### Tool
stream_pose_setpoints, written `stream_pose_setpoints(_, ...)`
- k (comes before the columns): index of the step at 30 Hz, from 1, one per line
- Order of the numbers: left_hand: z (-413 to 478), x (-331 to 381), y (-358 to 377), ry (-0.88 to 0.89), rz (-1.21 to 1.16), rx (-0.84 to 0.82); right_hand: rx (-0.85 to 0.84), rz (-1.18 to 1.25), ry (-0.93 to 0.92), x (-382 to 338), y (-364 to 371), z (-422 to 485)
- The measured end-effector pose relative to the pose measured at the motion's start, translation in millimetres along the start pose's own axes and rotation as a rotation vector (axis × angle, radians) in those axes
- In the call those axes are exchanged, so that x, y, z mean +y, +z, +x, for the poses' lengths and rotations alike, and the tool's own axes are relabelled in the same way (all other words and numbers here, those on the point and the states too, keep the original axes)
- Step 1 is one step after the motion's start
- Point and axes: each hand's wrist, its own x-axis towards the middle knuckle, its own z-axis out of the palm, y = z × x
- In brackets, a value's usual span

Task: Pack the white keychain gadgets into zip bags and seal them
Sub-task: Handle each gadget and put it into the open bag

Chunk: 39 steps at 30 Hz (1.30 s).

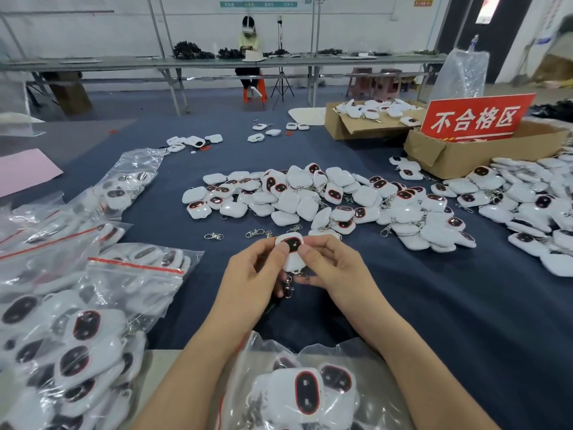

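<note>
Nearest to me lies an open zip bag (pixel 310 395) with gadgets inside. Above it, my left hand (pixel 254 271) and right hand (pixel 331 268) both pinch one white keychain gadget (pixel 291 251) over the dark blue cloth (pixel 465 321), its clip hanging down. Filled bags (pixel 93 305) lie at the left. Farther away is the loose gadget pile (pixel 325 200), then a cardboard box (pixel 465 153) with a red sign (pixel 477 117).

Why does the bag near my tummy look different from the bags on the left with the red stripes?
The near bag has its mouth gaping open, while the left bags show flat red zip strips across their tops and look closed. The near bag lies alone by the table edge; the left bags are heaped together. Both are clear plastic holding white gadgets.
</note>
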Motion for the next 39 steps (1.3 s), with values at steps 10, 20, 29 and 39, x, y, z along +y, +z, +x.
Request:
stream_pose_setpoints(10,-0.7,1.6,1.4,-0.045,0.016,-0.011,0.002,-0.033,-0.003,0.6,-1.3,0.9)
stream_pose_setpoints(20,-1.2,3.8,1.2,-0.037,0.012,-0.022,0.012,-0.017,0.009,1.6,-2.3,3.2)
stream_pose_setpoints(29,-1.4,1.3,-0.1,-0.017,0.014,-0.045,0.031,-0.057,0.023,1.7,-5.7,5.1)
stream_pose_setpoints(39,-0.1,0.5,0.4,0.005,0.003,-0.067,0.044,-0.077,0.019,2.3,-3.9,5.1)
